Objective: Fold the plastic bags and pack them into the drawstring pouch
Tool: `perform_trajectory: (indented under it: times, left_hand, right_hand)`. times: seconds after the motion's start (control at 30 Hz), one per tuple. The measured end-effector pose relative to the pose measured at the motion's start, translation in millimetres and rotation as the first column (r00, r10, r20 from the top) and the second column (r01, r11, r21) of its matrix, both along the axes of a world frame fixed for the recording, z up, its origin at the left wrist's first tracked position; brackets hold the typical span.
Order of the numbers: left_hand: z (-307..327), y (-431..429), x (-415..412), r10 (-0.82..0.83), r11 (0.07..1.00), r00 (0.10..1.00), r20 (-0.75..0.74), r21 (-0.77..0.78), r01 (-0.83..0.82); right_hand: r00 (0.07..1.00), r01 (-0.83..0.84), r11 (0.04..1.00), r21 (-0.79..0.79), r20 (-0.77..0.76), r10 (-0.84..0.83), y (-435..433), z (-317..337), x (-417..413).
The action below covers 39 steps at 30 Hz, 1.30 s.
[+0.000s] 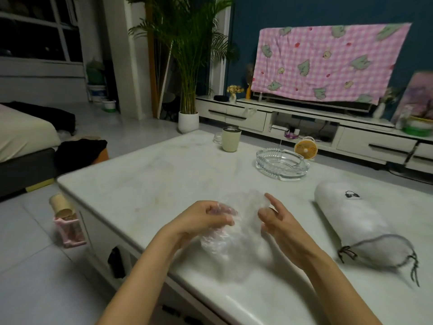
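A crumpled clear plastic bag (225, 242) hangs just above the white table (145, 184) in front of me. My left hand (206, 219) grips its upper left part, fingers curled round the film. My right hand (276, 219) is at the bag's right side, thumb and one finger pinching the film while the forefinger points up. The white drawstring pouch (346, 219) lies on its side to the right, full and rounded, its grey mouth and dark cords toward the near right.
A glass ashtray (281, 165) sits beyond the bag, a small orange fan (305, 148) behind it, and a cream mug (230, 141) at the table's far edge. A pink holder with paper cups (68, 221) stands on the floor at the left.
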<state>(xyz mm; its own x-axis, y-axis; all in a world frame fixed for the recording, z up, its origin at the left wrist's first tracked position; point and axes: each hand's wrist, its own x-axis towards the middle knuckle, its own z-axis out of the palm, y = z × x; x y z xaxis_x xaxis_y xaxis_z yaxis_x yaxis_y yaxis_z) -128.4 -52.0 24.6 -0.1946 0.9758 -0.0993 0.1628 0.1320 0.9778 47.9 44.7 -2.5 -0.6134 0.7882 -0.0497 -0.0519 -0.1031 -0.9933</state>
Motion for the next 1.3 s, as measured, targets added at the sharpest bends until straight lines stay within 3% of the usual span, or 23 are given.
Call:
perform_trajectory:
  times: [0.1, 0.2, 0.3, 0.4, 0.47, 0.5, 0.57, 0.6, 0.63, 0.67, 0.73, 0.8, 0.83, 0.9, 1.0, 1.07, 1.17, 1.3]
  left_hand:
    - [8.6, -0.4, 1.3, -0.051, 0.998, 0.986, -0.158, 0.023, 0.055]
    - [16.7, 2.4, 1.9, 0.032, 0.996, 0.94, -0.341, 0.092, -0.001]
    - [30.9, 0.0, 5.9, 0.271, 0.947, 0.754, -0.598, 0.306, -0.098]
    - [44.4, -5.2, 18.3, 0.26, 0.931, 0.614, -0.745, 0.361, 0.045]
    - [42.2, -7.9, 29.1, 0.081, 0.975, 0.53, -0.844, 0.177, 0.133]
    - [37.4, -8.9, 33.4, -0.079, 0.988, 0.531, -0.844, 0.006, 0.156]
    - [28.4, -11.5, 37.9, -0.445, 0.89, 0.564, -0.696, -0.412, 0.194]
    - [26.1, -11.9, 37.5, -0.552, 0.813, 0.576, -0.603, -0.541, 0.213]
    - [23.8, -9.9, 35.9, -0.563, 0.797, 0.609, -0.559, -0.561, 0.222]
    - [23.2, -7.6, 34.0, -0.494, 0.843, 0.661, -0.565, -0.498, 0.204]
    - [21.4, -0.1, 34.5, -0.196, 0.968, 0.742, -0.641, -0.247, 0.042]
    - [15.7, 5.1, 46.6, 0.062, 0.994, 0.668, -0.741, -0.015, -0.109]
    - [9.5, 6.5, 55.1, 0.117, 0.991, 0.625, -0.772, 0.05, -0.123]
    - [-8.0, 4.2, 72.9, 0.133, 0.991, 0.55, -0.824, 0.105, -0.082]
    - [-41.3, -2.8, 75.5, 0.129, 0.991, 0.496, -0.859, 0.101, -0.084]
    - [-58.8, -5.7, 66.6, 0.068, 0.994, 0.486, -0.872, 0.016, -0.11]
    - [-73.2, -7.0, 55.4, -0.038, 0.984, 0.439, -0.897, -0.11, -0.14]
    - [-75.8, -11.3, 53.2, -0.085, 0.97, 0.423, -0.902, -0.173, -0.173]
  right_hand:
    - [0.996, -0.085, 0.994, 0.064, -0.032, 0.087, -1.2, 4.6, 3.0]
    - [0.997, 0.072, 0.966, 0.25, -0.055, -0.06, -1.7, 12.6, 3.1]
    - [0.985, 0.155, 0.916, 0.37, -0.131, -0.114, 0.0, 24.1, 10.3]
    - [0.984, 0.143, 0.789, 0.598, -0.002, -0.176, 5.7, 32.7, 28.9]
    - [0.94, -0.014, 0.661, 0.75, 0.235, -0.247, 11.3, 28.5, 43.2]
    - [0.876, -0.161, 0.626, 0.763, 0.403, -0.265, 13.4, 23.4, 50.2]
    - [0.693, -0.406, 0.622, 0.67, 0.669, -0.268, 14.2, 9.2, 62.5]
    - [0.637, -0.445, 0.64, 0.627, 0.724, -0.267, 11.3, 4.6, 68.0]
    - [0.629, -0.439, 0.647, 0.623, 0.728, -0.274, 8.4, 1.8, 72.2]
    - [0.661, -0.378, 0.653, 0.657, 0.685, -0.307, 5.6, 0.6, 74.2]
    - [0.767, -0.146, 0.614, 0.776, 0.481, -0.424, -1.9, 0.5, 71.7]
    - [0.848, 0.034, 0.547, 0.836, 0.266, -0.459, -9.2, -0.1, 60.4]
    - [0.878, 0.064, 0.539, 0.84, 0.21, -0.43, -12.4, -1.9, 51.9]
    - [0.922, 0.006, 0.529, 0.849, 0.2, -0.332, -18.7, -8.4, 32.5]
    - [0.922, -0.213, 0.532, 0.82, 0.349, -0.168, -26.1, -19.0, 10.7]
    - [0.847, -0.351, 0.481, 0.803, 0.491, -0.202, -21.8, -29.5, 7.8]
    - [0.528, -0.594, 0.56, 0.578, 0.805, -0.271, -13.4, -38.5, 14.6]
    - [0.359, -0.582, 0.65, 0.489, 0.872, -0.334, -13.3, -38.7, 24.9]
